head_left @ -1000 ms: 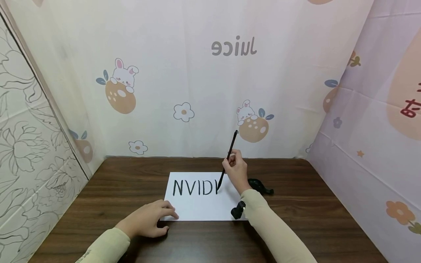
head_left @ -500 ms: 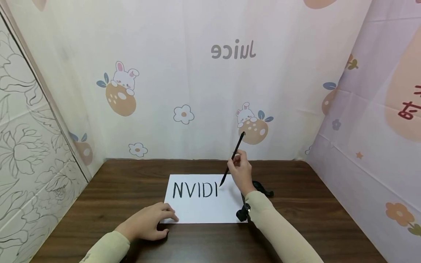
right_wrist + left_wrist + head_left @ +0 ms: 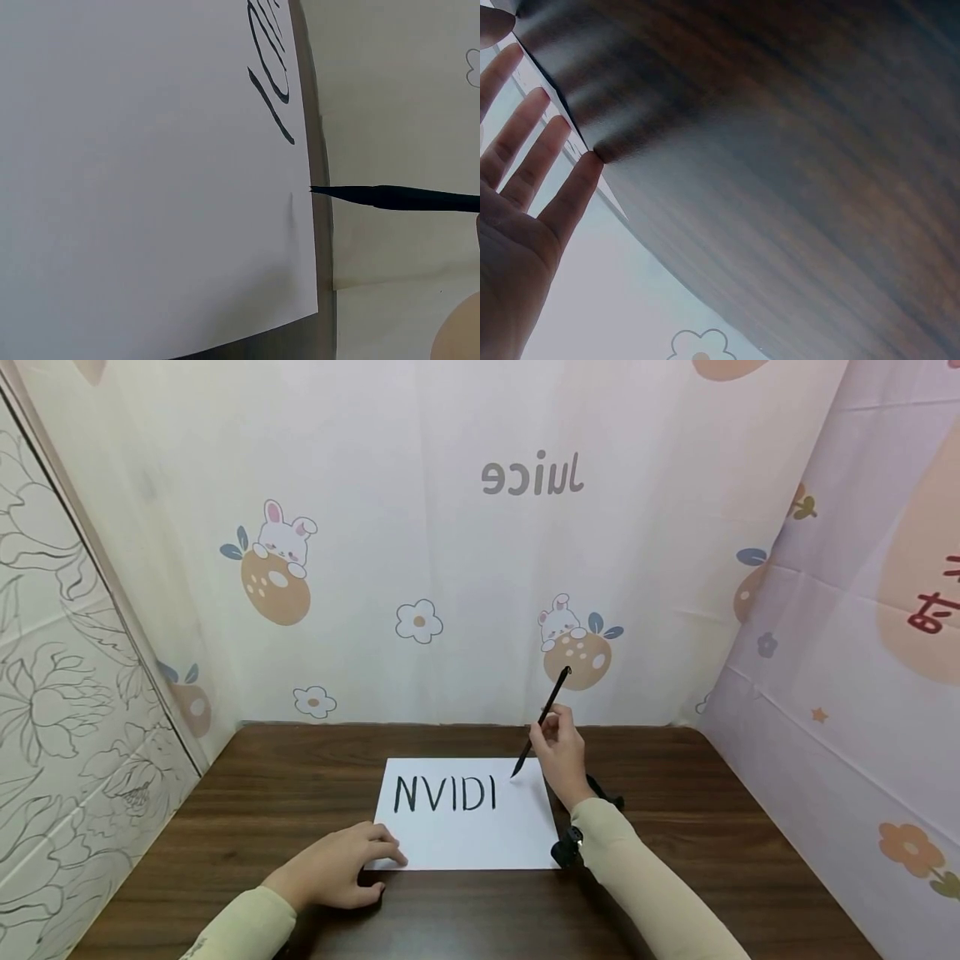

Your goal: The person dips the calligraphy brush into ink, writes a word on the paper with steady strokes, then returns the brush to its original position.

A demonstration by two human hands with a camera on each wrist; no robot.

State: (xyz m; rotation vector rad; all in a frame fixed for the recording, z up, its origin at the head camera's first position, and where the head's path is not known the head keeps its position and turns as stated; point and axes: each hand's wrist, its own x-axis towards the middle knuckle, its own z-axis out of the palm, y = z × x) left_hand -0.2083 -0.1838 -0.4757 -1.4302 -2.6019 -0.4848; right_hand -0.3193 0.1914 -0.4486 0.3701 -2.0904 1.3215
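Observation:
A white sheet of paper (image 3: 457, 843) lies on the table, with the black brushed letters "NVIDI" (image 3: 446, 793) along its upper part. My right hand (image 3: 561, 756) pinches a slim black writing brush (image 3: 542, 722), tilted with its top leaning right. In the right wrist view the brush tip (image 3: 319, 190) shows apart from the paper, past the last stroke. My left hand (image 3: 341, 864) rests at the lower left corner of the sheet, fingertips on it and thumb on the wood. The left wrist view shows those fingers (image 3: 570, 195) extended and spread.
A black object (image 3: 606, 793), partly hidden behind the right wrist, lies on the brown wooden table (image 3: 697, 827). A small black camera (image 3: 567, 846) is strapped to the right wrist. Printed curtains (image 3: 420, 527) stand behind the table and on both sides.
My right hand has lifted the brush from the last upright stroke and moved it to the right, tilting it further. The left hand stays in place on the paper.

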